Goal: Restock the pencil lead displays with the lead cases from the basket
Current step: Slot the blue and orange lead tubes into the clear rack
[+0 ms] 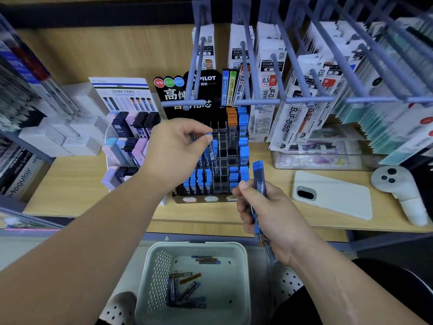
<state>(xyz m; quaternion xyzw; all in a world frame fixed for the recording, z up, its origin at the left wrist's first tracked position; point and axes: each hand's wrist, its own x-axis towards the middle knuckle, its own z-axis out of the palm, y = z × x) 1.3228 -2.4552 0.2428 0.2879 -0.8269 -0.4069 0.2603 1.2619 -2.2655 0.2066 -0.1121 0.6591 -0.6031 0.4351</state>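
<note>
A black Pilot lead display (225, 158) stands on the wooden shelf, its tiered slots partly filled with blue-capped and orange-capped cases. My left hand (173, 153) pinches a blue-capped lead case (207, 137) by its cap over the display's upper left slots. My right hand (262, 214) grips a bundle of blue-capped lead cases (259, 177) in front of the display's lower right corner, one sticking upward. Below the shelf sits a pale green basket (150, 273) with several loose lead cases (185, 289) on its bottom.
A second white display (126, 141) of pastel and dark lead cases stands left of the Pilot one. A white phone (335, 195) and a white controller (398, 191) lie on the shelf at right. Blue hooks (257, 99) with hanging refill packs jut out overhead. White boxes (70, 137) stack at left.
</note>
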